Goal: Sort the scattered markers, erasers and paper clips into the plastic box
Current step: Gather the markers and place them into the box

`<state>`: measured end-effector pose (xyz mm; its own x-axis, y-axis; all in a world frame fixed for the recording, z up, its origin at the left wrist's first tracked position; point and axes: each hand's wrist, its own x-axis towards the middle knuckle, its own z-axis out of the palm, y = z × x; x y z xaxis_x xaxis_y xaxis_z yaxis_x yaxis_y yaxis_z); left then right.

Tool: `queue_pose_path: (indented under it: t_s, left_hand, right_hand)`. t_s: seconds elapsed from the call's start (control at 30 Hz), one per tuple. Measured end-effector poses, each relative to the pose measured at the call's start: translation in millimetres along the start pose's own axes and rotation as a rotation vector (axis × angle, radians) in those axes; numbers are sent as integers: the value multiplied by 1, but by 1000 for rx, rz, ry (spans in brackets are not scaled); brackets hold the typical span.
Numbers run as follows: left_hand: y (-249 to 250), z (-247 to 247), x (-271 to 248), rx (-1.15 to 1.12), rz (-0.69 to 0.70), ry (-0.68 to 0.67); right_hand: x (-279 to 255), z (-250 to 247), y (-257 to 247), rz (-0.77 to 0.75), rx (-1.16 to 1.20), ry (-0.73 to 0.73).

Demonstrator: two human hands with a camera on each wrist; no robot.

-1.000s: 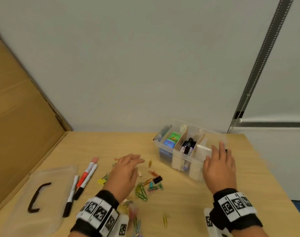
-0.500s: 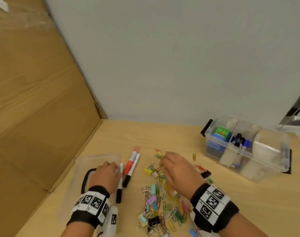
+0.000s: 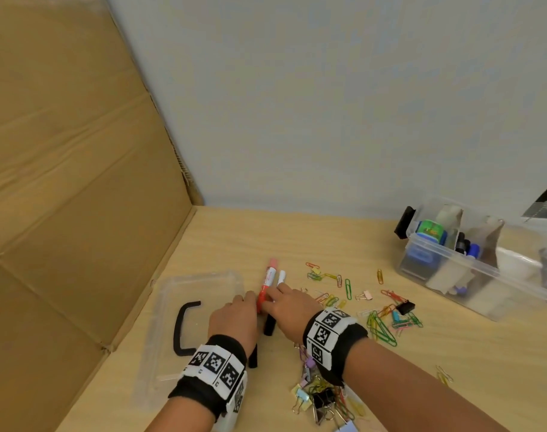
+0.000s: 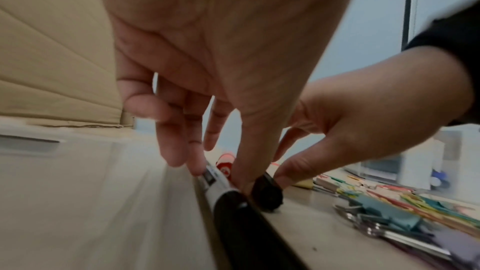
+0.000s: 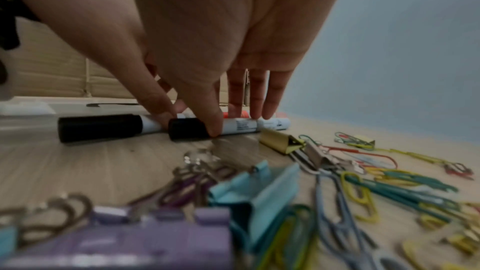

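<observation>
Three markers lie side by side right of the clear lid: a red marker, a middle black-capped marker and a near black-capped marker. My left hand pinches the near marker between fingers and thumb. My right hand pinches the middle marker, thumb at its cap, fingers behind it. The red marker lies just beyond. The plastic box stands far right, holding erasers and markers between card dividers. Paper clips and binder clips are scattered.
A cardboard wall rises along the left. The lid has a black handle. Binder clips and paper clips lie close under my right wrist. A grey wall stands behind the wooden table.
The view swung left. My right hand left the box, crossed the clips and reached the markers. My left hand moved from the clips to the lid's edge, then onto the near marker.
</observation>
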<state>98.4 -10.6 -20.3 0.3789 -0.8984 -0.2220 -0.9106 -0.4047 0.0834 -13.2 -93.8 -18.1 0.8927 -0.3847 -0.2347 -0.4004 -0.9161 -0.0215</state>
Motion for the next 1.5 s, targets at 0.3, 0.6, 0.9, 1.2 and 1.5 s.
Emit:
queue_pose_path:
  t_s: [0.3,0.6,0.9,1.2,1.5]
  left_hand:
    - [3,-1,1,-151,9,-14]
    - [5,-22,57,-326,21,108]
    - [9,-14,79,36,247,-118]
    - [24,-31,70,-204,263,86]
    - [88,-30,32,-351,249,199]
  right_hand:
    - [-22,1,25,26,229,195]
    - [-68,-11,38,311,498,469]
    - [-121,-4,60,526,491,461]
    - [-177,-26,106,531,441,648]
    - [-250,-66,215,732,556,1150]
